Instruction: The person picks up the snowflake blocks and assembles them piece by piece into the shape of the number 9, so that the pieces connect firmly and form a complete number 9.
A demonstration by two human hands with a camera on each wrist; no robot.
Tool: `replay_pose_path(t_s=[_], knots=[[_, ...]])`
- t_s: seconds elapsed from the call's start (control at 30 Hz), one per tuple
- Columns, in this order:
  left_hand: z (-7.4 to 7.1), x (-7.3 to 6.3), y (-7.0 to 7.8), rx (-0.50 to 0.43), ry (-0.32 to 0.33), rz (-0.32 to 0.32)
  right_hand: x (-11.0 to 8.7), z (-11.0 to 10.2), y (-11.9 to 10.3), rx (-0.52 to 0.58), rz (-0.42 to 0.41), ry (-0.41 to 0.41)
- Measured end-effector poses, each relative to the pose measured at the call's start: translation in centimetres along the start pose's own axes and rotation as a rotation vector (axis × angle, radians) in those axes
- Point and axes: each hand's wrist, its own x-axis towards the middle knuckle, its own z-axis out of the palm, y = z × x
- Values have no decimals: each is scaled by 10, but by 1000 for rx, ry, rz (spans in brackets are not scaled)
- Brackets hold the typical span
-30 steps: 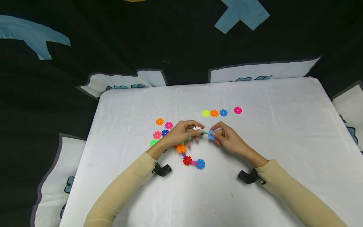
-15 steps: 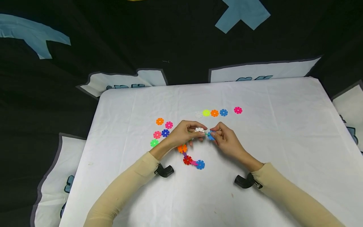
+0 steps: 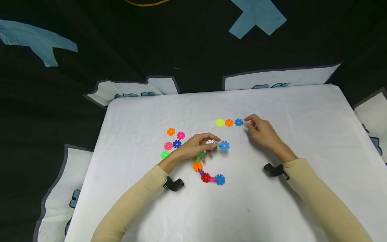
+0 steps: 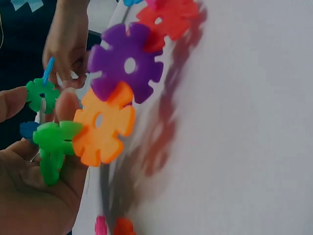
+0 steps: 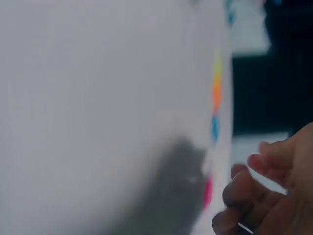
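Observation:
My left hand (image 3: pixel 198 146) pinches a chain of interlocking notched plastic discs by its white disc (image 3: pixel 210 142), between thumb and fingers. A light blue disc (image 3: pixel 224 146) sits at the chain's right end, joined through a green disc (image 4: pixel 43 95). Below the hand the chain curves through green (image 4: pixel 54 142), orange (image 4: pixel 102 129), purple (image 4: pixel 112 61) and red (image 4: pixel 168 22) discs to a blue disc (image 3: pixel 220 179). My right hand (image 3: pixel 263 132) is over the back right, fingers loosely bent and holding nothing. Its fingers partly cover a pink disc (image 3: pixel 251 120) in the head view.
In a row at the back lie white (image 3: pixel 212 124), yellow (image 3: pixel 220 122), orange (image 3: pixel 229 123) and blue (image 3: pixel 239 122) discs. Several loose discs, among them a dark blue one (image 3: pixel 177 144), lie left of the left hand. A white cloth (image 3: pixel 242 208) covers the table.
My right hand has let go of the light blue disc and moved back and right to the pink disc. The left hand still holds the chain, whose lower end has shifted slightly right.

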Motion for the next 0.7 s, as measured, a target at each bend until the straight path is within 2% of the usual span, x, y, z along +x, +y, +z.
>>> replay_pose_path(t_s=[0.1,0.2,0.4,0.6,0.7], knots=[[-4,-1,-2,12,13,9,11,-14,25,-197,28,36],[-6,-1,-2,48,11,27,19,-16,38,-276,62,13],[-6,0,2,90,-13,36,21,-17,45,-262,83,20],[-7,1,3,132,-9,32,18,-19,45,-223,121,-19],[-6,2,4,138,-12,36,12,-17,44,-237,83,-30]])
